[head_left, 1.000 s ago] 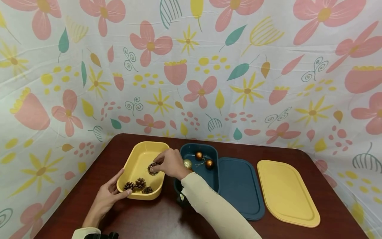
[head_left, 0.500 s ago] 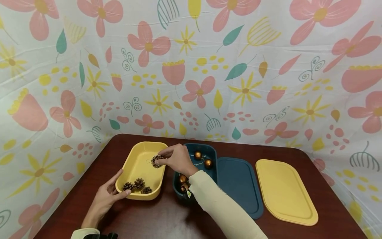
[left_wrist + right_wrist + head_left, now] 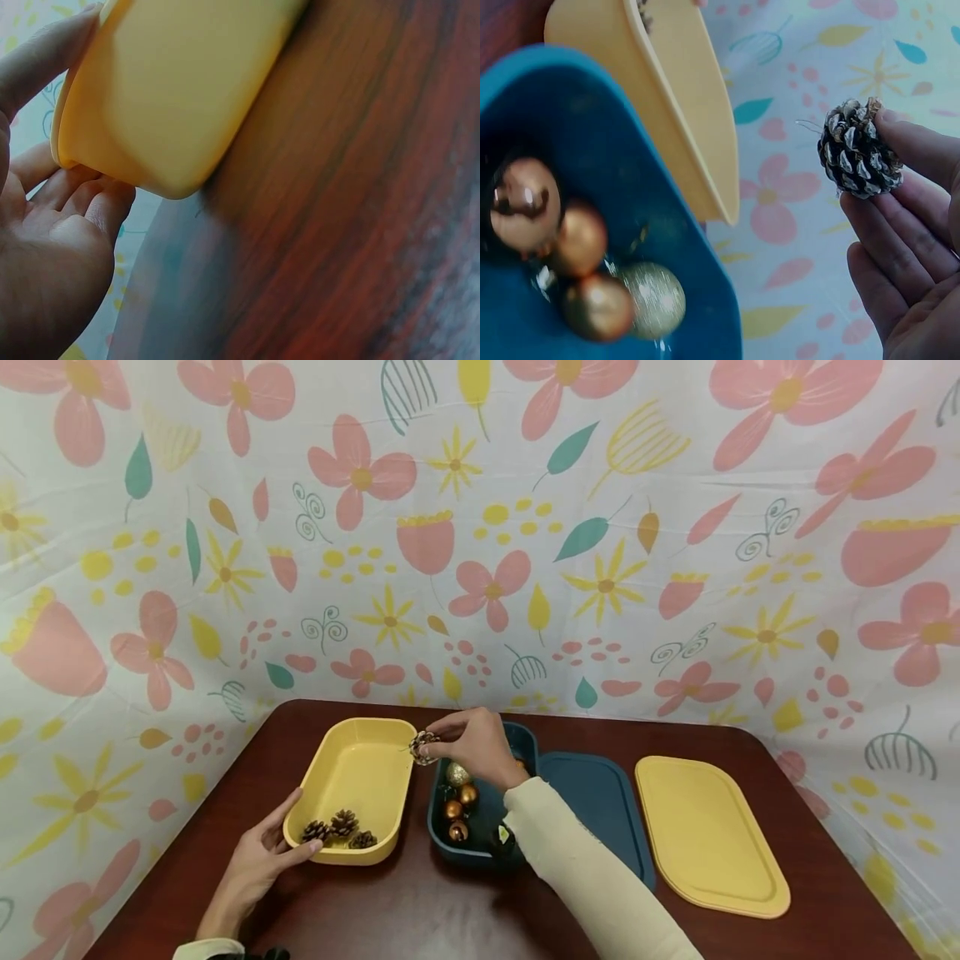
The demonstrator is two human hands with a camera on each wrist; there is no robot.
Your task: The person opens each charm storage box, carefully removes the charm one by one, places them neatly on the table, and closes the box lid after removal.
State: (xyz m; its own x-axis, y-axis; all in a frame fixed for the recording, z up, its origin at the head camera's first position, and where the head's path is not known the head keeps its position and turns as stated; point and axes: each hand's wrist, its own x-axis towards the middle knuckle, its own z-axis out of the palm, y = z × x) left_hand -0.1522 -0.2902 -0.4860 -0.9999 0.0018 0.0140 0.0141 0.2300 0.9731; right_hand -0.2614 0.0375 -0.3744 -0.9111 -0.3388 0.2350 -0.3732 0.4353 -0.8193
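Observation:
My right hand (image 3: pixel 483 747) pinches a pine cone (image 3: pixel 859 150) with white-tipped scales between thumb and fingers. A thin wire loop sticks out from the cone. In the head view it hangs between the yellow container (image 3: pixel 375 731) and the dark blue container (image 3: pixel 480 857). My left hand (image 3: pixel 258 868) grips the yellow container at its near left corner, thumb over the rim and fingers along the outside. Several brown pine cones (image 3: pixel 344 822) lie in that container's near end. Inside the blue one are shiny copper balls (image 3: pixel 468 794) and a glittery pale gold ball (image 3: pixel 654 300). My right forearm hides part of it.
Right of the blue container lies a dark blue lid (image 3: pixel 592 802), with a yellow lid (image 3: pixel 712 835) beyond it. All stand on a dark reddish-brown table (image 3: pixel 405 910). A flower-patterned cloth (image 3: pixel 480 527) hangs behind the table and at its sides.
My right hand has carried the pine cone up and rightward, from inside the yellow container to the gap by the blue one. My left hand keeps its grip. The view has shifted slightly.

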